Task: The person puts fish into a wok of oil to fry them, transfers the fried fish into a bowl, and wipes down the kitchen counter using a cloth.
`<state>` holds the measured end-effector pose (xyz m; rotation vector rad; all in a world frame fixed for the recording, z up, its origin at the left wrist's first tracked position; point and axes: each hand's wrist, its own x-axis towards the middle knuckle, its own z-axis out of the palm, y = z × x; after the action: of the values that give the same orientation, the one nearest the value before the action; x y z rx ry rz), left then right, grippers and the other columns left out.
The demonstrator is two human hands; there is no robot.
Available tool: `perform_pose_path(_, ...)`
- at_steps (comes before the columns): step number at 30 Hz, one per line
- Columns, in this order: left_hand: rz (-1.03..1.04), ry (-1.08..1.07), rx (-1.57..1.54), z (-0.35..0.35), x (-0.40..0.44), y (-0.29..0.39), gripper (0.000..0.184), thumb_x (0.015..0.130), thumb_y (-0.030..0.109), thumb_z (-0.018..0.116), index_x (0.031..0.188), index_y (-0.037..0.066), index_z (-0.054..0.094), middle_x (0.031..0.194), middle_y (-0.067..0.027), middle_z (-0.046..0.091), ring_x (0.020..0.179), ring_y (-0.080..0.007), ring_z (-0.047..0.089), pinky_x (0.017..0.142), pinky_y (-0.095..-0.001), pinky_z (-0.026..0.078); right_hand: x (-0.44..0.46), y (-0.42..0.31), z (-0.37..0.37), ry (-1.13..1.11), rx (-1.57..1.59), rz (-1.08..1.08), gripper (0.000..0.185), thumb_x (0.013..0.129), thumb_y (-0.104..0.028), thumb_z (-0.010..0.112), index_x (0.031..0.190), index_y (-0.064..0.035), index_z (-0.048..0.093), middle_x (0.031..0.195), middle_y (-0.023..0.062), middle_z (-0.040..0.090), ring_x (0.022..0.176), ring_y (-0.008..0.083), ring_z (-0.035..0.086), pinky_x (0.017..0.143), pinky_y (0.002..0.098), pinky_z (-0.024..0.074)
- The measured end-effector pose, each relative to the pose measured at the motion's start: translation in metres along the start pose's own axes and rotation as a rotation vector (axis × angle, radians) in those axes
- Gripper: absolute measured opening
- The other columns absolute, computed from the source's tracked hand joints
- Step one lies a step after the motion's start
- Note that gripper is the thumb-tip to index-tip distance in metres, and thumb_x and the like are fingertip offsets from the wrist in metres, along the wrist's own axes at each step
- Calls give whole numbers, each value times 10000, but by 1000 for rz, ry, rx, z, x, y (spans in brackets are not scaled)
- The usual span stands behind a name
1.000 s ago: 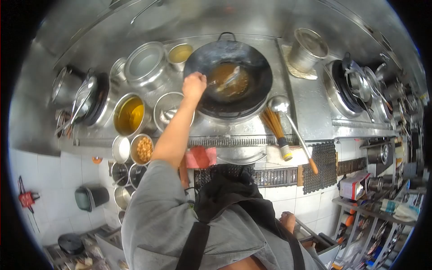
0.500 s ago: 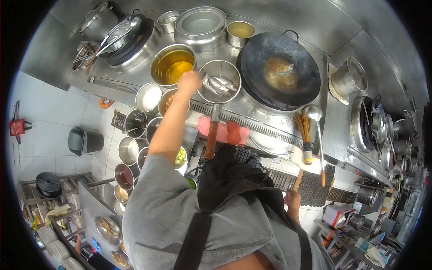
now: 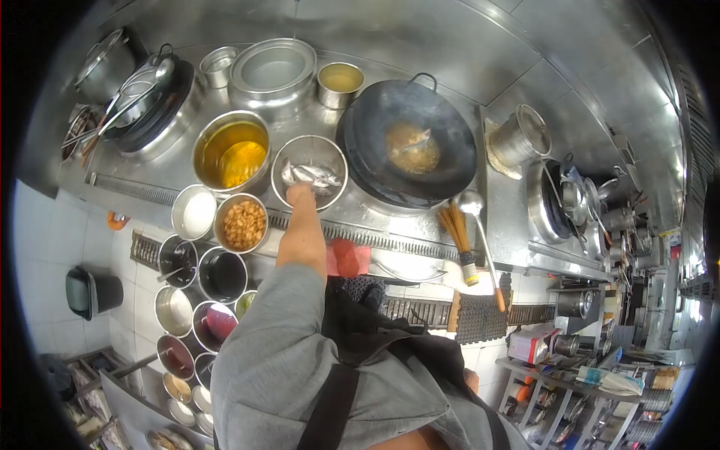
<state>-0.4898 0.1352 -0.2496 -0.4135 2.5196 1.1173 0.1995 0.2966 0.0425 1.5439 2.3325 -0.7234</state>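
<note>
My left hand [image 3: 301, 193] reaches over the near rim of a round metal strainer [image 3: 341, 196]. Several small silver fish [image 3: 319, 175] lie inside it. The hand's bent fingers touch or nearly touch the near ends of the fish; what they pinch, if anything, is hidden. My forearm covers the strainer's handle. Right of the strainer, a black wok [image 3: 454, 161] holds shallow brown liquid with a fish [image 3: 421, 141] in it. My right hand [image 3: 471, 381] hangs low by my side, mostly behind my apron, its fingers hidden.
Left of the strainer stand a pot of yellow oil [image 3: 244, 161], a pot of white contents [image 3: 195, 212] and a bowl of brown chunks [image 3: 243, 223]. A ladle [image 3: 484, 232] and a bamboo brush [image 3: 459, 240] lie right of the wok's front. Behind is a pale-yellow liquid pot [image 3: 340, 79].
My left hand has moved from the left rim of the strainer to the fish at its near side. The camera view has turned right, and my right hand shows less.
</note>
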Motion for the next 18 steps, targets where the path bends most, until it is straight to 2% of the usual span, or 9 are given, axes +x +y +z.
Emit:
perform_pose_path(2,-259,-110,-205,-8,-7,7,264,812,254,590,898,34,708,962,-144,693,899,-304,667,789,-359,523,-2,17,7,22,-198,-64,167,787,-130,564,767,-18,686,686,174,655,590,265,657,584,373,505)
perform_pose_path(6,-276,105,-193,-3,-20,8,338,797,266,556,858,-33,701,930,-210,681,900,-343,662,821,-383,510,-6,-4,6,1,-53,51,179,782,-138,566,798,-5,684,720,193,655,668,313,668,653,387,512)
perform_pose_path(8,-282,211,-248,-19,-42,21,382,802,264,534,865,-81,686,907,-271,661,911,-358,656,844,-408,494,-1,-3,9,48,-112,-93,201,807,-143,553,824,11,681,681,181,657,614,273,670,603,366,515)
perform_pose_path(9,-296,219,-249,-15,-36,16,382,802,264,534,865,-81,686,907,-271,661,911,-358,656,844,-408,494,1,-15,5,39,-122,-103,201,807,-143,553,824,11,681,681,181,657,614,273,670,603,366,515)
perform_pose_path(11,-325,206,-498,3,-12,1,415,805,286,533,874,-96,678,929,-287,651,926,-368,652,842,-416,488,3,-44,-10,-15,64,31,221,827,-147,545,866,25,680,658,162,657,550,227,656,544,339,508)
perform_pose_path(12,-345,215,-496,2,-8,-3,415,805,286,533,874,-96,678,929,-287,651,926,-368,652,842,-416,488,12,-28,-1,18,106,-19,238,843,-149,533,896,28,683,637,139,652,508,186,637,504,313,496)
perform_pose_path(15,-330,263,-630,-3,-26,14,392,811,273,527,810,-91,674,852,-240,676,830,-340,669,761,-409,508,15,-46,-8,4,175,-13,235,834,-131,538,926,31,683,643,139,659,512,182,638,506,307,499)
perform_pose_path(17,-484,290,-1116,-45,-77,58,334,800,226,518,743,-75,650,724,-170,650,670,-285,638,626,-379,503,29,-33,-1,-31,152,15,235,831,-122,542,944,35,677,643,138,661,509,177,635,500,302,497)
perform_pose_path(18,-523,331,-1245,-47,-82,62,280,797,184,496,693,-50,608,647,-118,587,559,-230,561,522,-327,458,34,-25,2,-62,134,48,238,829,-113,545,962,38,672,643,138,662,505,171,632,494,298,496)
